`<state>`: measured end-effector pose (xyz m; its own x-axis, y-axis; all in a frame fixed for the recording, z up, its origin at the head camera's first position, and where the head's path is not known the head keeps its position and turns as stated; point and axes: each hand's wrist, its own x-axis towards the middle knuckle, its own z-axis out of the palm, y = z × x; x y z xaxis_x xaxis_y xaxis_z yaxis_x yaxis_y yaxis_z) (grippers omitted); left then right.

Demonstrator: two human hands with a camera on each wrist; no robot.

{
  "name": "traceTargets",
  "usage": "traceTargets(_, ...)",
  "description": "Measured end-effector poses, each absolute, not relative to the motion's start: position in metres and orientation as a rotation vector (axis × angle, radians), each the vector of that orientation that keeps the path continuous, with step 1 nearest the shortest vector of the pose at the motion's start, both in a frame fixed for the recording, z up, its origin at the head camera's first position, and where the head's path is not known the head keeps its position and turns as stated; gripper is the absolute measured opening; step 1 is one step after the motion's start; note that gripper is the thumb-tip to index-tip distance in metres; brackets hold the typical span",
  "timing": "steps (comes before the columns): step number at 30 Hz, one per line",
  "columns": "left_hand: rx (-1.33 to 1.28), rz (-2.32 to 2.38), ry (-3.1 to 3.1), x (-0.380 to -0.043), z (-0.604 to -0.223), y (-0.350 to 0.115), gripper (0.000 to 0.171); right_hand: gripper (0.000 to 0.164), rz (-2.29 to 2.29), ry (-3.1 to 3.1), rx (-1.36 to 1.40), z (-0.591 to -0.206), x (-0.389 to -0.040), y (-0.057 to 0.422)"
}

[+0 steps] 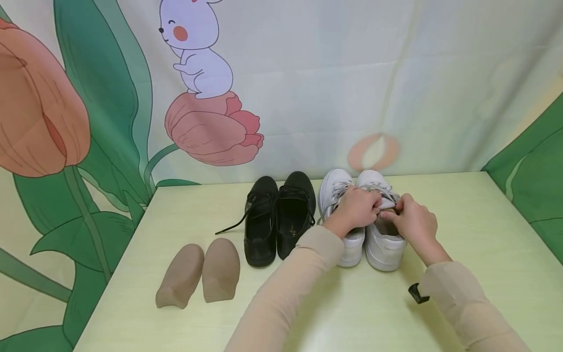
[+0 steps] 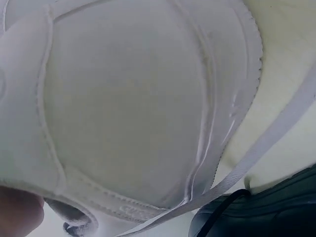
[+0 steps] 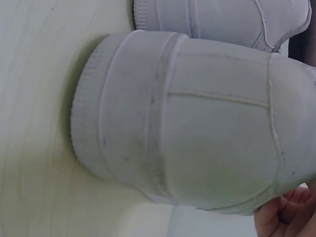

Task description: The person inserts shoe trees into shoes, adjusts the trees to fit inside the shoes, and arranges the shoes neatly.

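Observation:
Two white lace-up sneakers stand side by side, heels toward me. Over the left sneaker (image 1: 327, 193) reaches my left hand (image 1: 358, 208), its curled fingers gripping the tongue area of the right sneaker (image 1: 384, 252). My right hand (image 1: 415, 220) pinches that same shoe's collar from the right, thumb at the opening. Inside the opening a brown surface (image 1: 387, 225) shows, partly covered by the hands. The left wrist view is filled by the white upper (image 2: 128, 108), with one blurred fingertip (image 2: 19, 212) at the corner. In the right wrist view, curled fingers (image 3: 284, 217) touch the heel's upper edge.
Left of the sneakers is a pair of black lace-up shoes (image 1: 259, 244), one lace trailing left. Farther left lie two brown shoe-shaped inserts (image 1: 221, 271). A printed cloth (image 1: 308, 98) hangs behind the pale table (image 1: 352, 318). A black strap end (image 1: 418, 293) sticks out at my right sleeve.

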<state>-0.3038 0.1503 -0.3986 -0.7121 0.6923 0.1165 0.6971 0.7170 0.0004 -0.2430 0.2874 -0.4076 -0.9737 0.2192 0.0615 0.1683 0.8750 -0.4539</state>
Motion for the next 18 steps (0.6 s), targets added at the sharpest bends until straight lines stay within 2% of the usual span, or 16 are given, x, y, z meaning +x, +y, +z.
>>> traceTargets(12, -1.048, -0.047, -2.712, -0.291, -0.406, 0.144, 0.012, 0.037, 0.817, -2.836, -0.203, -0.418, -0.243, 0.293)
traceTargets(18, -1.016, 0.024, -2.742, -0.282, -0.399, 0.135, 0.016, 0.020, 0.901, -2.697, -0.136, -0.420, -0.238, 0.296)
